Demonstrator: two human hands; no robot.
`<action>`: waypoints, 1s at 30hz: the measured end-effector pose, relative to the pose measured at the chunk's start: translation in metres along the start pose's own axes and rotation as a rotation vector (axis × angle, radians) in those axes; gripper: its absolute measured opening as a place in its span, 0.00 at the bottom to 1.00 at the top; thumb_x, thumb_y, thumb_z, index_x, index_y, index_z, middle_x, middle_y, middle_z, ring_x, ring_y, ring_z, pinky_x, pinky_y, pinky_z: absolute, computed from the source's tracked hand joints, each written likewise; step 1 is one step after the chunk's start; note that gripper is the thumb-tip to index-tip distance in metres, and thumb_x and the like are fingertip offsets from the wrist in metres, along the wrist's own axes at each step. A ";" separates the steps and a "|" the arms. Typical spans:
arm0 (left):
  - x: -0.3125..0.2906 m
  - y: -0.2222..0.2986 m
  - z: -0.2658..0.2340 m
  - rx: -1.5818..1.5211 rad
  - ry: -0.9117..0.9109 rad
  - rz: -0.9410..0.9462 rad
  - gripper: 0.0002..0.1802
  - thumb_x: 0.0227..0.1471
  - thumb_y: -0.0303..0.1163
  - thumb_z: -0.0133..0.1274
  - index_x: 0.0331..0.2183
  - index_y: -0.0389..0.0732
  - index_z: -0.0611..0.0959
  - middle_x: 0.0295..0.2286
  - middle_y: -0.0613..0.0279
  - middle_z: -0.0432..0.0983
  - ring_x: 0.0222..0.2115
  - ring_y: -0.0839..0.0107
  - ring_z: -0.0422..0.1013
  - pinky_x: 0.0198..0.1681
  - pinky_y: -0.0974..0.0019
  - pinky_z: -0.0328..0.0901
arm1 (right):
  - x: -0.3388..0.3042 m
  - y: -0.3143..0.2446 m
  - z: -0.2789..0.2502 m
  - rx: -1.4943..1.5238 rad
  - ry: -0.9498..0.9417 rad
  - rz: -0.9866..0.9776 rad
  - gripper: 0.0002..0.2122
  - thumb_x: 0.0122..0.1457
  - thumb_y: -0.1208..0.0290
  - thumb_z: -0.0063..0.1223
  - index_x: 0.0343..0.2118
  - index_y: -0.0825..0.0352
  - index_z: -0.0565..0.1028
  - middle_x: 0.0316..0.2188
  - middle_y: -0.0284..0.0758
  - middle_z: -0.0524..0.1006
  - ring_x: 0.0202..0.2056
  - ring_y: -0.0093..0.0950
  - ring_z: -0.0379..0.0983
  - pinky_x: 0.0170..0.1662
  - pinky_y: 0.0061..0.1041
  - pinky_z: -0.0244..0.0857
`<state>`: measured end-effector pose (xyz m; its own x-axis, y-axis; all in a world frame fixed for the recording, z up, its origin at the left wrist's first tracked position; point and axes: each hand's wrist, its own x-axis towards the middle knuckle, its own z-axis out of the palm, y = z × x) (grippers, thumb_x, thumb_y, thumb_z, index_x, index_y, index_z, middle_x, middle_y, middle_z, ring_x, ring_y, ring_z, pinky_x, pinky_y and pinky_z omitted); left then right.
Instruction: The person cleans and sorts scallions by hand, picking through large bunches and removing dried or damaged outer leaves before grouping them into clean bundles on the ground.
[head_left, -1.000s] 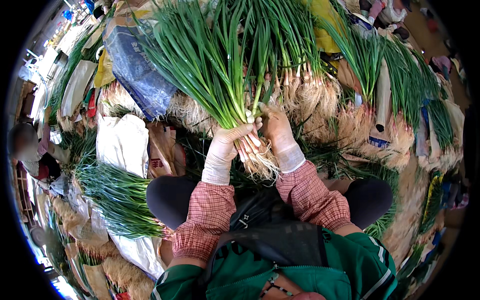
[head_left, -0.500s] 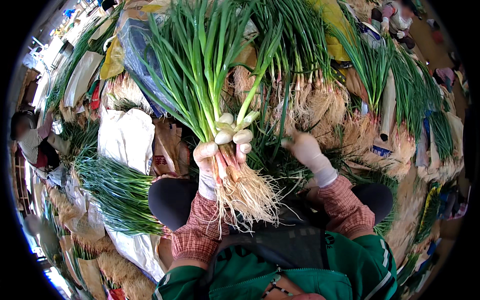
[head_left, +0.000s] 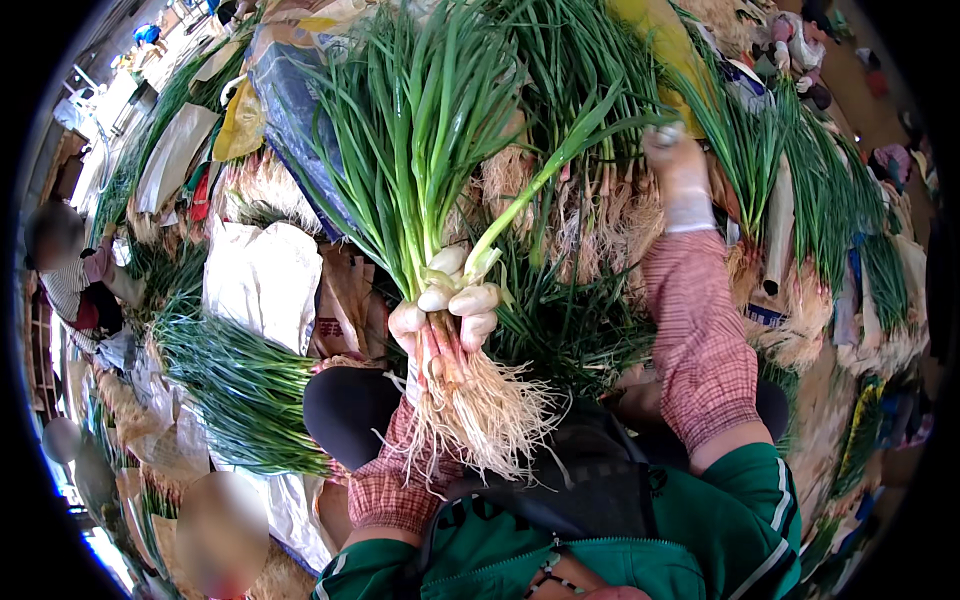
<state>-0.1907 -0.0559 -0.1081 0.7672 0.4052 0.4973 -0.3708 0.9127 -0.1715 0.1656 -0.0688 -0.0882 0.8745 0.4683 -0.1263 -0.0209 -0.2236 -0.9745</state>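
You held a bunch of long green spring onions with pale bulbs and stringy roots [head_left: 440, 300] upright above your lap, your left hand [head_left: 445, 310] clamped round the bulbs to keep them together, while your right hand [head_left: 675, 160], its grip unclear, reached into the piled green onions [head_left: 590, 120] ahead.

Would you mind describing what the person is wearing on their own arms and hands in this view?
Both forearms are covered by red-and-white checked sleeve covers with gathered ends, worn over a green jacket with white stripes on the sleeve. The left hand and the right hand each wear a thin, whitish, close-fitting glove; the right one's cuff reaches down to the checked sleeve. No markings show on the gloves.
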 end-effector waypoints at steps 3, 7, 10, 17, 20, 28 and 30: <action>0.002 -0.004 0.002 0.000 0.048 0.030 0.21 0.38 0.23 0.55 0.34 0.47 0.64 0.27 0.71 0.69 0.36 0.69 0.61 0.39 0.62 0.63 | -0.018 0.022 -0.061 -0.088 0.040 -0.185 0.10 0.64 0.69 0.41 0.44 0.66 0.70 0.38 0.36 0.75 0.39 0.19 0.73 0.42 0.16 0.70; 0.000 -0.007 -0.010 0.114 0.181 0.043 0.17 0.36 0.24 0.54 0.33 0.41 0.67 0.29 0.67 0.68 0.35 0.69 0.61 0.39 0.64 0.65 | -0.125 0.045 -0.058 -1.280 -0.682 -0.416 0.21 0.57 0.66 0.53 0.54 0.63 0.68 0.42 0.37 0.77 0.42 0.31 0.75 0.48 0.29 0.68; 0.001 -0.015 -0.013 0.124 0.249 0.053 0.16 0.38 0.24 0.55 0.31 0.40 0.67 0.28 0.67 0.67 0.36 0.68 0.61 0.42 0.62 0.67 | -0.146 -0.007 -0.046 -0.322 -0.645 -0.102 0.18 0.57 0.70 0.52 0.51 0.65 0.72 0.39 0.38 0.79 0.40 0.30 0.75 0.47 0.27 0.67; 0.010 -0.024 -0.016 0.229 0.362 0.046 0.18 0.36 0.24 0.56 0.32 0.39 0.69 0.26 0.66 0.68 0.35 0.64 0.64 0.40 0.59 0.69 | -0.095 -0.027 0.072 -0.833 -0.672 -1.334 0.10 0.51 0.63 0.56 0.35 0.58 0.79 0.36 0.35 0.75 0.42 0.35 0.72 0.48 0.34 0.66; 0.003 -0.019 -0.018 0.213 0.350 0.067 0.20 0.36 0.25 0.56 0.36 0.38 0.71 0.26 0.65 0.69 0.36 0.63 0.65 0.40 0.59 0.69 | -0.122 -0.042 0.078 -0.613 -0.724 -1.336 0.08 0.50 0.65 0.55 0.29 0.63 0.76 0.32 0.38 0.74 0.37 0.40 0.71 0.46 0.42 0.61; 0.003 -0.018 -0.019 0.339 0.479 0.084 0.22 0.40 0.23 0.56 0.42 0.36 0.74 0.32 0.58 0.74 0.39 0.60 0.67 0.43 0.56 0.69 | -0.155 -0.053 0.056 -1.059 -0.556 -1.299 0.07 0.55 0.67 0.48 0.30 0.63 0.76 0.26 0.38 0.76 0.33 0.35 0.73 0.43 0.37 0.62; 0.003 -0.011 -0.019 0.361 0.470 0.060 0.21 0.41 0.24 0.56 0.41 0.36 0.74 0.32 0.58 0.74 0.39 0.60 0.67 0.43 0.56 0.68 | -0.144 -0.067 0.038 -1.121 -0.231 -1.347 0.07 0.54 0.67 0.49 0.26 0.62 0.77 0.25 0.37 0.77 0.31 0.35 0.75 0.41 0.36 0.65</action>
<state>-0.1737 -0.0637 -0.1209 0.8582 0.5107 0.0518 -0.5122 0.8451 0.1531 0.0230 -0.0884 -0.0117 -0.0792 0.8820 0.4646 0.9876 0.0060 0.1569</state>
